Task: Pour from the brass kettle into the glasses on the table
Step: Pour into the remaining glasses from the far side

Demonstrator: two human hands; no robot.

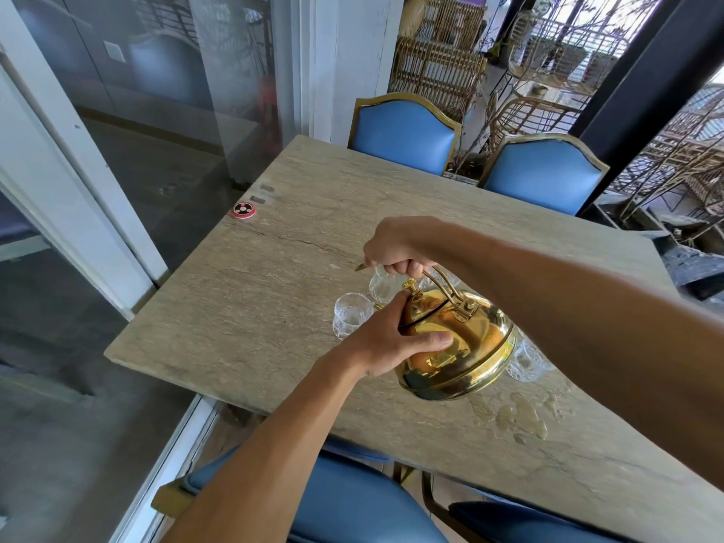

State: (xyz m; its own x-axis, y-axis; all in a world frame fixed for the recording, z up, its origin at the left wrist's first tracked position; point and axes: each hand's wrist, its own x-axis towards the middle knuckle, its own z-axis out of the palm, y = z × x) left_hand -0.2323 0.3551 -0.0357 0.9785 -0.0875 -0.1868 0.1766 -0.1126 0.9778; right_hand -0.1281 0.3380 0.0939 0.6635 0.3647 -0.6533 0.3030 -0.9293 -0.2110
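Observation:
The shiny brass kettle [458, 346] hangs tilted to the left above the stone table [274, 291]. My right hand [391, 248] is closed around its wire handle from above. My left hand [395, 339] presses against the kettle's lid and side, fingers near the lid knob. A clear cut glass [350, 315] stands just left of the kettle, under its hidden spout. A second glass [382, 286] stands behind it, partly covered by my right hand. A third glass [527, 360] peeks out to the right, behind the kettle's body.
Spilled water [525, 417] lies on the table near the front right. A red round call button [244, 210] sits at the table's far left edge. Blue chairs [403, 135] stand across the table and below me. A glass wall runs along the left.

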